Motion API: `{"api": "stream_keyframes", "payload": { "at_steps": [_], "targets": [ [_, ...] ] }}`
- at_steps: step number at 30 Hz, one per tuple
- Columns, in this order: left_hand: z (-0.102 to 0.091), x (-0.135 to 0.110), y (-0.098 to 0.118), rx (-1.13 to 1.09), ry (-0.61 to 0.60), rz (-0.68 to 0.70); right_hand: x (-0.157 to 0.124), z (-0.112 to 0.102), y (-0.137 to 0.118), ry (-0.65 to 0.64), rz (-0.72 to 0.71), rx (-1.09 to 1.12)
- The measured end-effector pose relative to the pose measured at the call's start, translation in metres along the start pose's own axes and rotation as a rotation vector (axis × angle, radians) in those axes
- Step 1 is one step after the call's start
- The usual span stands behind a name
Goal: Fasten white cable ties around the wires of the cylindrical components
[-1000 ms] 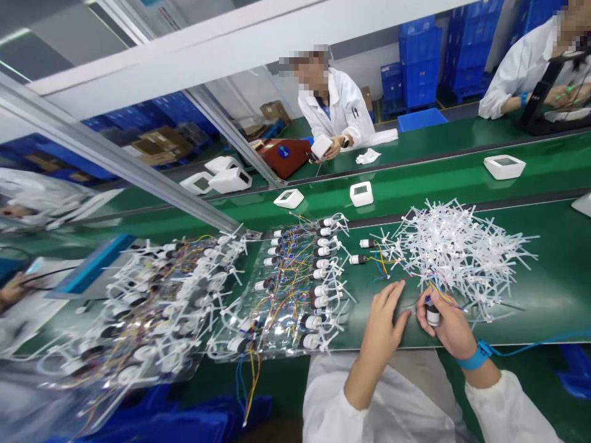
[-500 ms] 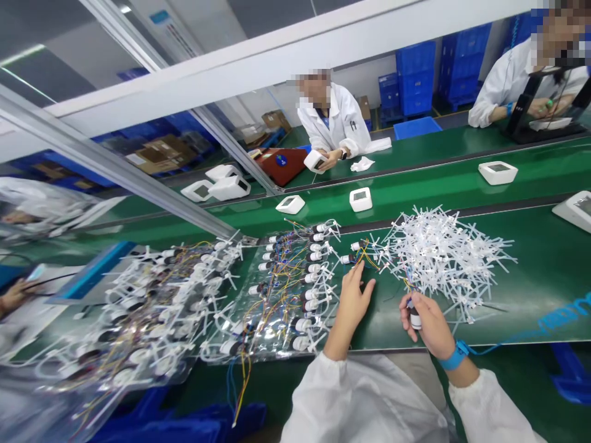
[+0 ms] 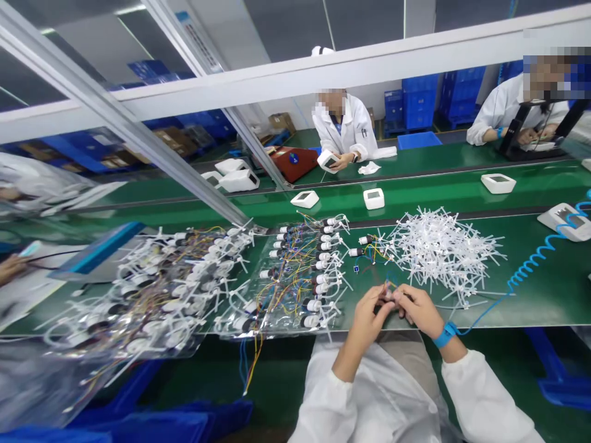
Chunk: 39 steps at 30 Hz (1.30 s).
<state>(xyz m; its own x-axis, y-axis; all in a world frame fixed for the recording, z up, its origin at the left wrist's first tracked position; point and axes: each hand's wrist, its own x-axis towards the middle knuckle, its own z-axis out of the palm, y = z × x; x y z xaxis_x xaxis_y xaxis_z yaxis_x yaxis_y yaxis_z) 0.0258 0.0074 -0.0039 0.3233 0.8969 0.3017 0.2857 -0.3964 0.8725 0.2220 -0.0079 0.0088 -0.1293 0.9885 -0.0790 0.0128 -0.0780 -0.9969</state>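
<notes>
My left hand (image 3: 369, 311) and my right hand (image 3: 419, 309) meet in front of me at the bench edge. Both have their fingers closed on a small wired motor (image 3: 390, 285); its body is mostly hidden, and thin coloured wires stick up between the fingertips. Just beyond them lie two more black-and-white motors (image 3: 356, 251) with yellow, red and blue wires. A small dark-blue square piece (image 3: 356, 269) rests near my left hand. To the right is a big heap of white cable ties (image 3: 443, 252). A blue wrist strap (image 3: 445, 335) circles my right wrist.
Left of my hands, rows of wired motors with white ties lie on clear plastic (image 3: 281, 307), and a second batch (image 3: 152, 295) sits farther left. A coiled blue cord (image 3: 540, 252) runs rightward. White devices (image 3: 373, 199) stand on the green belt; co-workers sit across and at left.
My left hand has left the loose motors and come back to meet my right hand. Both now grip the wired motor that my right hand held alone. My view has shifted slightly.
</notes>
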Motion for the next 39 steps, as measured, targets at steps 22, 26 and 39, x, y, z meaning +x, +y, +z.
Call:
{"api": "stream_keyframes", "payload": {
  "at_steps": [22, 26, 39],
  "targets": [
    [0.003, 0.003, 0.003, -0.397, 0.074, -0.201, 0.003, 0.004, -0.008, 0.100, 0.079, 0.141],
    [-0.001, 0.005, 0.003, -0.536, 0.012, -0.241, 0.000, -0.002, -0.006, 0.142, 0.091, 0.176],
    [-0.013, 0.009, -0.001, -0.936, 0.163, -0.438, 0.021, 0.028, -0.012, 0.226, -0.111, -0.543]
  ]
}}
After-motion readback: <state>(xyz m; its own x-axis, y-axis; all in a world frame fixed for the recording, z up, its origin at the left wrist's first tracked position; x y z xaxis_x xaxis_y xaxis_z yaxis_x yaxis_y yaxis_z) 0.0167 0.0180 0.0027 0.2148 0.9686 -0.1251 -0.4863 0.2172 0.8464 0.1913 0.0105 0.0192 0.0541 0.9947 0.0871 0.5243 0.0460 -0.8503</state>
